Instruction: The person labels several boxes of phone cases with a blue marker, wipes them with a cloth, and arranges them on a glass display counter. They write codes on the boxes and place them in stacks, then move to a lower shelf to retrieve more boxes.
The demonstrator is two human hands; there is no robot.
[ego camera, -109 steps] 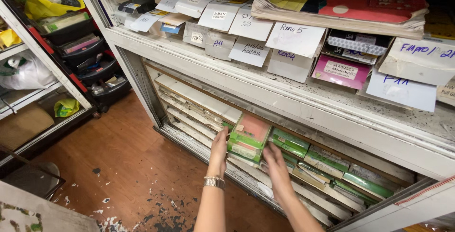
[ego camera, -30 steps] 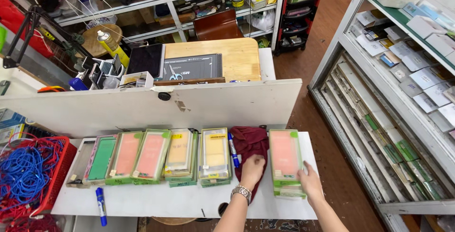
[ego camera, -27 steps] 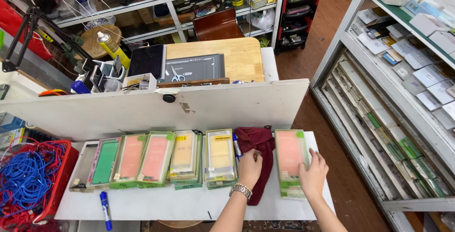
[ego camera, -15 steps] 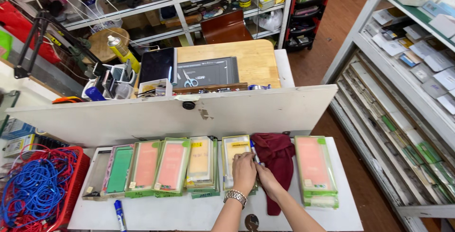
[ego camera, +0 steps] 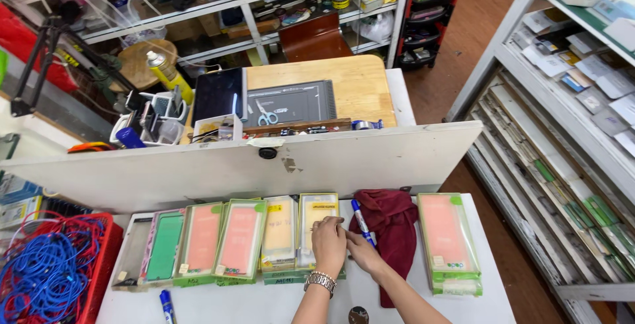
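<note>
Low in the middle of the frame the left hand [ego camera: 329,244], a metal watch [ego camera: 321,280] at its wrist, lay palm down with its fingers curled and close together on the lower right part of a yellow phone-case pack [ego camera: 316,221]. The right hand [ego camera: 359,252] came in just beside it from the right, fingers bunched, its tips touching the left hand at the pack's right edge; I could not tell whether it pinched anything. The yellow pack lay flat on the white table [ego camera: 264,304], near its middle, last on the right in a row of such packs.

Just right of the hands a blue marker [ego camera: 361,221] lay slantwise on a dark red cloth [ego camera: 394,231]. Further right, apart from the row, sat a stack of pink packs with green edges [ego camera: 448,241]. To the left of the yellow pack the row ran on: another yellow one [ego camera: 280,231], two pink ones [ego camera: 241,238] and a green one [ego camera: 165,244]. A second blue marker [ego camera: 167,305] lay at the bottom edge, and a red basket of blue cables [ego camera: 46,274] filled the lower left corner.

Above the row a white board [ego camera: 264,165] stood across the frame. Behind it, in the upper middle, a wooden desk [ego camera: 360,82] bore a dark cutting mat [ego camera: 297,102] with scissors [ego camera: 267,118].
</note>
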